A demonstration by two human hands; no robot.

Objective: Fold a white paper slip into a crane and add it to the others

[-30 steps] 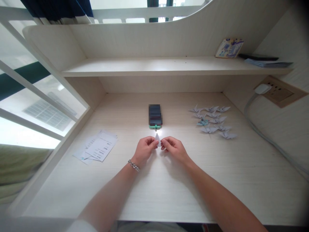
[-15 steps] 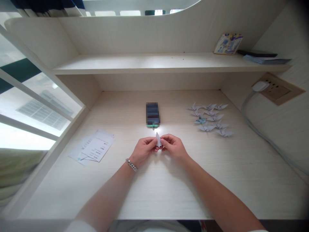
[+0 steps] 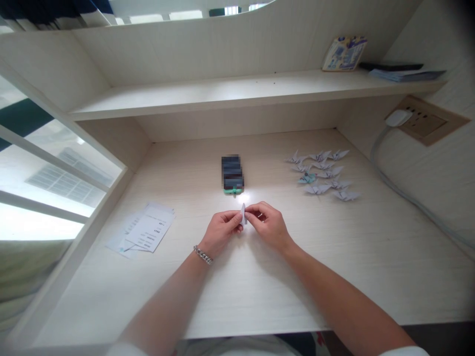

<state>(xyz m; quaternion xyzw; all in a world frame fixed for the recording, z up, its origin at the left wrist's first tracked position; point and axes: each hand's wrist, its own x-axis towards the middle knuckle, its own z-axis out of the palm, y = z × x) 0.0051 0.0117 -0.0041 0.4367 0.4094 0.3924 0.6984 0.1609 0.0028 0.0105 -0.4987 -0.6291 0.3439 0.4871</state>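
A small piece of folded white paper point(image 3: 243, 213) stands upright between my fingertips, its point facing up. My left hand point(image 3: 222, 230) pinches it from the left, thumb in front. From the other side my right hand point(image 3: 267, 225) grips its right edge with thumb and forefinger. Both hands hover close over the desk point(image 3: 222, 296). Just beyond them lies a dark-screened phone point(image 3: 232, 173) with a green lower edge. To the right, several white folded paper cranes point(image 3: 317, 189) sit in a cluster, with one teal crane point(image 3: 307, 178) among them.
Printed paper slips point(image 3: 150, 227) lie in a loose stack at the left. A shelf point(image 3: 208, 94) spans the back, holding a snack-like packet point(image 3: 344, 53) and flat booklets point(image 3: 406, 75). A white plug point(image 3: 399, 118) sits in the right wall socket, its cable point(image 3: 419, 202) running down the side.
My right hand has shifted slightly up along the folded paper, and the paper has turned more edge-on. My left hand keeps its pinch. The whole view has tilted a little.
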